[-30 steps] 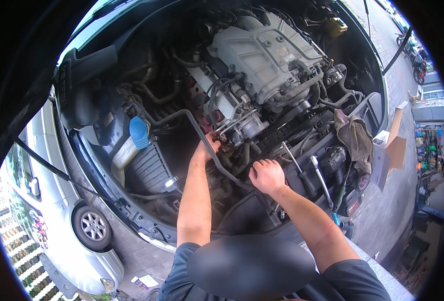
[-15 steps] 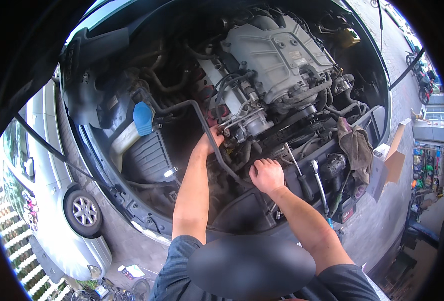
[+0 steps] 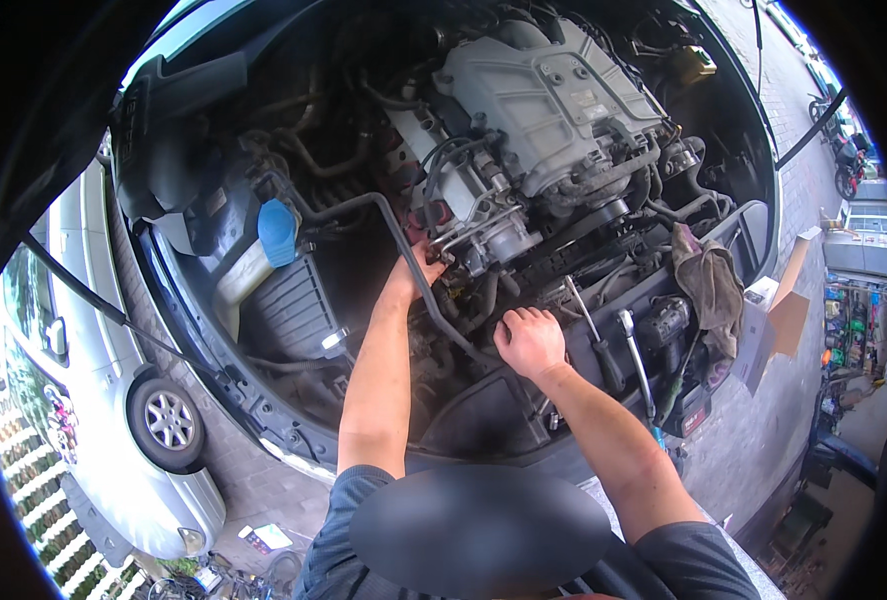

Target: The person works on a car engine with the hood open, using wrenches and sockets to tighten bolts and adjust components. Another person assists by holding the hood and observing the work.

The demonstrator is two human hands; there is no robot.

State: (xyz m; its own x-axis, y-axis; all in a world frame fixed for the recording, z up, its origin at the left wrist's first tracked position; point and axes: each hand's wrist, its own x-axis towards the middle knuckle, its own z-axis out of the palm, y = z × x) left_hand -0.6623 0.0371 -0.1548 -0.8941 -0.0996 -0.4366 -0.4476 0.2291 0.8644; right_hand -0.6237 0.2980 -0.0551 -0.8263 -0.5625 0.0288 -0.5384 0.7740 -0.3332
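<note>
My left hand reaches beside the black hose into the engine, below the silver throttle housing; its fingers are bent around a small fitting I cannot make out, partly hidden. My right hand rests on the dark front part of the bay with curled fingers; what is under them is hidden. Just right of it lie a screwdriver and a ratchet wrench. The grey engine cover sits above both hands.
A blue reservoir cap is at the left. A black power tool, a brown rag and an open cardboard box are at the right. A silver car stands beside the bay; motorbikes are beyond.
The view has shifted slightly with my head. My left hand stays among the engine parts and my right hand stays on the front part, with little change in either.
</note>
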